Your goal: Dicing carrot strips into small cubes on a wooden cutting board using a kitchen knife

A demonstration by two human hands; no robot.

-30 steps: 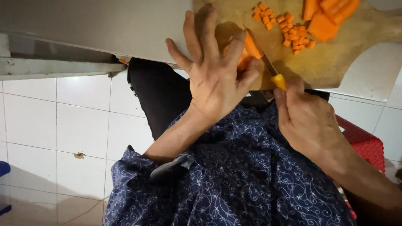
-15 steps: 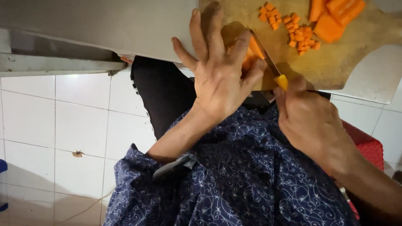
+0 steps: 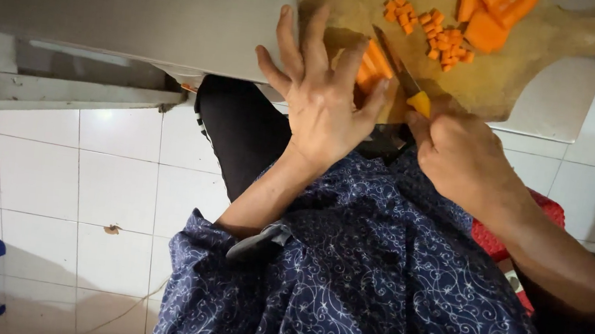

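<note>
1. My left hand [image 3: 322, 111] lies spread over the carrot sticks [image 3: 371, 68] on the wooden cutting board [image 3: 497, 92] — fingers [image 3: 349, 62] apart, tips pressing the orange strips flat so they stay bundled.
2. My right hand [image 3: 460, 158] is clamped around the yellow-handled knife [image 3: 416, 101]; its blade runs up past my left fingertips, right against the sticks.
3. To cut well here, I judge the left fingertips should curl back behind the knuckles, since the thumb sits very close to the blade edge.
4. Diced carrot cubes [image 3: 430, 30] lie beyond the fingers, further up the board; larger uncut carrot slabs [image 3: 494, 14] sit beyond those, near the board's handle.
5. The board overhangs the steel worktop [image 3: 123, 1] towards my lap, so I'd keep downward pressure light and even — a heavy chop at that edge could tip it.
6. Even dice call for short, square strokes across the bundle.
</note>
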